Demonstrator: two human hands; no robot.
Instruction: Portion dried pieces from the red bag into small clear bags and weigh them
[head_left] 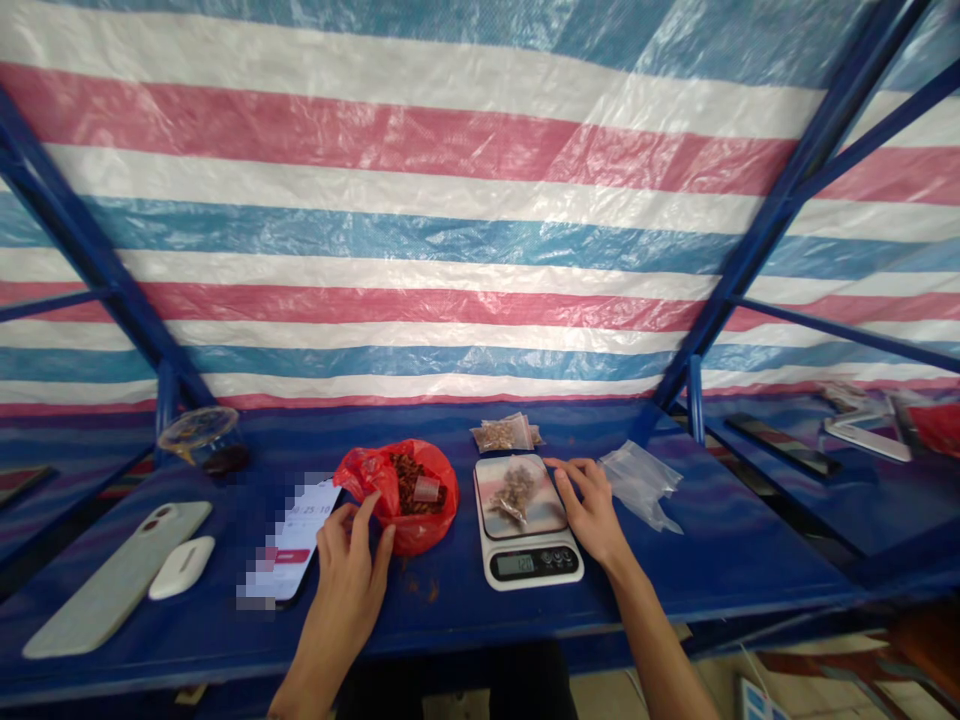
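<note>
A white digital kitchen scale (532,570) sits in front of me on the blue table. On its metal plate rests a clear plastic bag (516,492) with brownish bits inside; the display seems to read about 120, the decimal point unclear. My right hand (591,508) lies at the scale's right edge, fingers stretched and holding nothing. My left hand (349,560) is by the near left side of a red plastic bag (416,535), fingers apart; whether they touch it I cannot tell. Inside the red bag are brown dried pieces (407,468) and a small clear plastic cup (426,489).
Small filled zip bags (504,433) lie behind the scale, and empty clear bags (643,482) to its right. Leftward are a lit phone (304,530), a white earbud case (182,567), a pale-cased phone (120,580) and a clear plastic tub (204,440). Blue metal bars (720,290) flank the table.
</note>
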